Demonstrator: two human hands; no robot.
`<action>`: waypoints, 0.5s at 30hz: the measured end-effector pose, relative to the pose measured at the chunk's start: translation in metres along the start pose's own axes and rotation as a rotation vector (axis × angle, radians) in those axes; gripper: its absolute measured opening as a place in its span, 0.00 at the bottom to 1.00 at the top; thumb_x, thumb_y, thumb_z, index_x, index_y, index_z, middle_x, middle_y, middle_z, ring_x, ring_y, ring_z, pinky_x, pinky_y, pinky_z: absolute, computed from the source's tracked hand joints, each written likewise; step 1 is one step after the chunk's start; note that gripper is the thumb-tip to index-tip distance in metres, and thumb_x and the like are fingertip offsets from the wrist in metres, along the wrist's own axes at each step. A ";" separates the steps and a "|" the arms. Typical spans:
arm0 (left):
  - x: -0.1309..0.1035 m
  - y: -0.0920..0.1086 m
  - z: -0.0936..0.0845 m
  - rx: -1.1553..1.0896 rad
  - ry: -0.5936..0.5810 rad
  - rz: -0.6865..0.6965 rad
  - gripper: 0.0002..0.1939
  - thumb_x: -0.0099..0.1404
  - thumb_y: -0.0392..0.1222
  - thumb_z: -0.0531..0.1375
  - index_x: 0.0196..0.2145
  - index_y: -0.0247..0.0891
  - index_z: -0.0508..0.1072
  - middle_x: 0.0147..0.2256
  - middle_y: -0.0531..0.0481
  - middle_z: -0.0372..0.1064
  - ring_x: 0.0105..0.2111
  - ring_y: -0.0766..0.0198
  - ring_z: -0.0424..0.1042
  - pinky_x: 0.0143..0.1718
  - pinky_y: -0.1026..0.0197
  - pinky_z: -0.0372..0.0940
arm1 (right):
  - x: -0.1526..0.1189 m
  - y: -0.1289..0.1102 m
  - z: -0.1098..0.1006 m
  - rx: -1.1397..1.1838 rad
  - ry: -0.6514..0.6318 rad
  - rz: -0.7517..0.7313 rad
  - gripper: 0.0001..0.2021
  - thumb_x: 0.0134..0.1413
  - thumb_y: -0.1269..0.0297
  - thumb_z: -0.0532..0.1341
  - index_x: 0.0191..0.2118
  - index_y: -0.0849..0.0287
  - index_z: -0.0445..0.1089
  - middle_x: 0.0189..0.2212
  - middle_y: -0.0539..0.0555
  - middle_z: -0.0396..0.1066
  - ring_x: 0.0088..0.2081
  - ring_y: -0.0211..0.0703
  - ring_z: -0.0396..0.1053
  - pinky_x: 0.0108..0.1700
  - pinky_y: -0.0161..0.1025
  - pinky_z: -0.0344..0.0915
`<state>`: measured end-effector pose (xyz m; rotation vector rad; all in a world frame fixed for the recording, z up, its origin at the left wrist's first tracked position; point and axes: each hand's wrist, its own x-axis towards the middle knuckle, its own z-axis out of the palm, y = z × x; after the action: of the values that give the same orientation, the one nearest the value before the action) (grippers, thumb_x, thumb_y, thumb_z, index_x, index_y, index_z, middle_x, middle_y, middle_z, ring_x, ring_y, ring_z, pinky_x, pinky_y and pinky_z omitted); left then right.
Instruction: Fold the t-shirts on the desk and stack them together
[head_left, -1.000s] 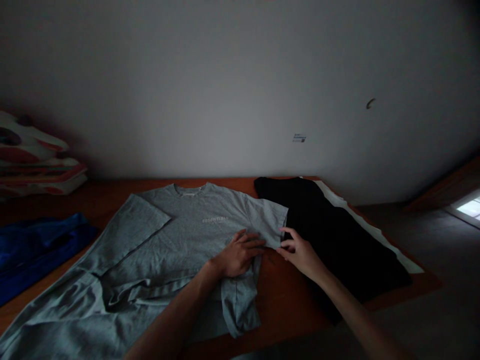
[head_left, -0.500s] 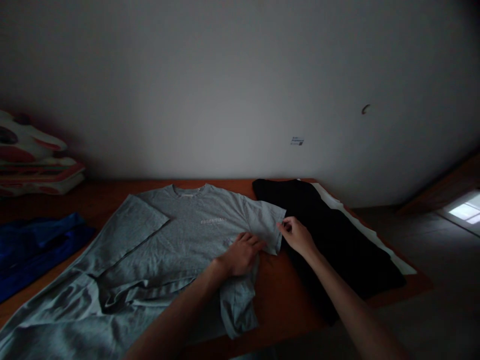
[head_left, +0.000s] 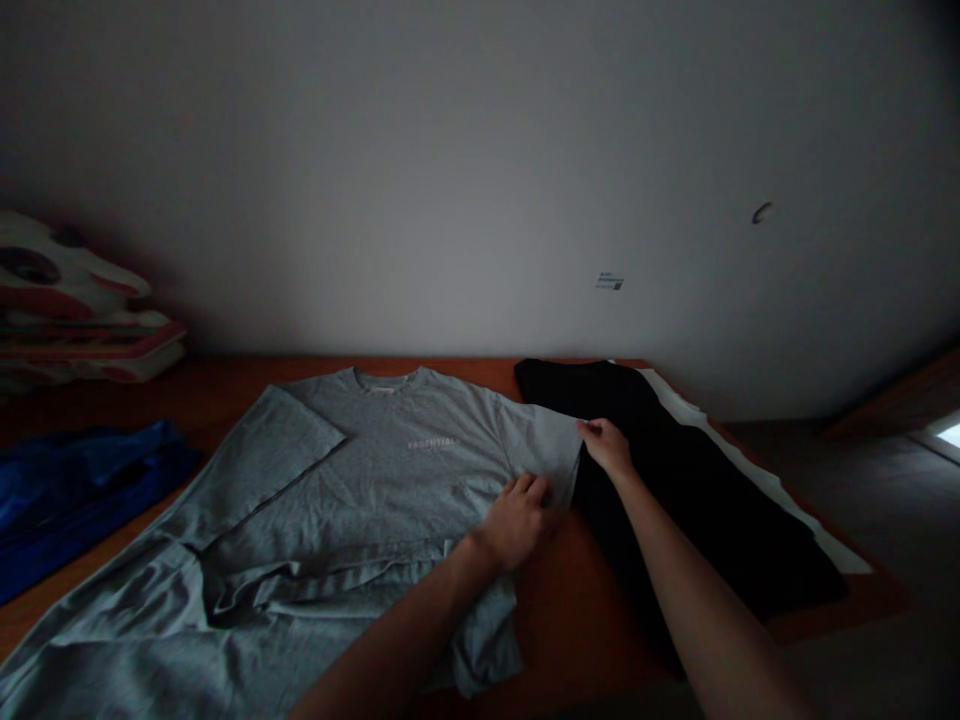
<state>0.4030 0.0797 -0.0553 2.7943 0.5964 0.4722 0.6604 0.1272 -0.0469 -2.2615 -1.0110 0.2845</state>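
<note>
A grey short-sleeved T-shirt [head_left: 382, 480] with a small "ESSENTIALS" print lies front up, neckline toward the wall. Its lower half is bunched in folds near me. My right hand [head_left: 606, 445] pinches the upper corner of the sleeve hem on the right and holds that sleeve stretched out sideways. Near the underarm of this same sleeve, my left hand [head_left: 517, 520] is closed with curled fingers on the fabric's lower edge; its thumb is blurred. The hem end of the sleeve lies against black folded clothing [head_left: 697, 500].
The wooden table [head_left: 555, 600] reaches back to a grey wall. White cloth or paper [head_left: 795, 500] shows beneath the black clothing's right edge. Shiny blue fabric [head_left: 90, 490] lies at the left, below a white and red toy keyboard [head_left: 82, 330]. Floor drops away at the right.
My right hand has moved up to the sleeve's top corner, drawing the sleeve straighter. My left hand has slid right along the sleeve's underside, its fingers more curled. The view has shifted slightly.
</note>
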 end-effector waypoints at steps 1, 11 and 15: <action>0.000 0.000 0.000 -0.032 0.006 -0.006 0.13 0.74 0.42 0.54 0.45 0.43 0.79 0.50 0.44 0.69 0.51 0.54 0.64 0.51 0.53 0.63 | 0.002 -0.002 0.000 0.029 0.012 0.006 0.10 0.53 0.55 0.64 0.34 0.56 0.75 0.34 0.57 0.80 0.40 0.50 0.78 0.43 0.40 0.69; -0.007 -0.007 -0.014 -0.981 0.423 -0.366 0.14 0.69 0.42 0.59 0.51 0.40 0.69 0.45 0.45 0.73 0.43 0.61 0.74 0.46 0.58 0.70 | 0.006 -0.089 0.017 0.405 0.043 -0.110 0.18 0.54 0.57 0.62 0.46 0.62 0.71 0.42 0.63 0.79 0.43 0.51 0.76 0.45 0.43 0.71; -0.031 -0.016 -0.029 -1.370 0.508 -0.576 0.25 0.59 0.44 0.68 0.51 0.44 0.65 0.45 0.49 0.70 0.39 0.64 0.75 0.43 0.59 0.70 | -0.020 -0.140 0.030 0.566 -0.279 -0.297 0.19 0.58 0.46 0.61 0.46 0.56 0.72 0.39 0.57 0.80 0.38 0.45 0.78 0.39 0.39 0.73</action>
<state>0.3601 0.0859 -0.0414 1.1519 0.7225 0.9634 0.5516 0.1967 0.0169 -1.5692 -1.2090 0.6757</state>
